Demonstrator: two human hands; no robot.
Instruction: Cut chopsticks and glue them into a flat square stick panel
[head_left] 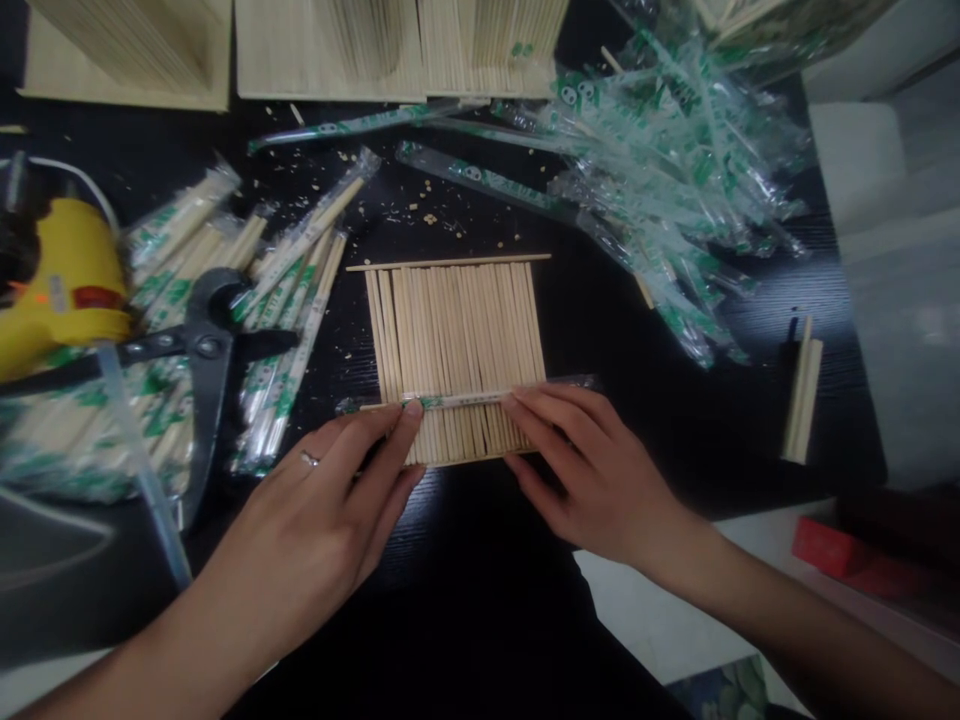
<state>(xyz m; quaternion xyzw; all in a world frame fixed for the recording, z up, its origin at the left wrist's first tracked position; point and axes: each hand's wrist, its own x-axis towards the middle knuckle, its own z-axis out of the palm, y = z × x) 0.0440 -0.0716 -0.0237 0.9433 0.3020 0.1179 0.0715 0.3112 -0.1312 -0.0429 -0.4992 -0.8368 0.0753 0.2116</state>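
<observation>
A panel of wooden chopsticks [457, 325] lies side by side in front of me, with one stick [450, 263] laid across its far end. Across the nearer part of the panel runs a wrapped pair of chopsticks [461, 400] in clear plastic with green print. My left hand [337, 490], wearing a ring, pinches its left part, with the thumb by the panel's near edge. The fingertips of my right hand [592, 460] grip the right part, and the thumb touches the near edge there.
To the left lie a yellow glue gun [71, 285], black-handled pliers [206, 350] and several wrapped chopsticks [277, 330]. Empty plastic wrappers [667, 150] are heaped at the back right. Finished stick panels [330, 75] stand at the back. Short sticks [802, 395] lie far right.
</observation>
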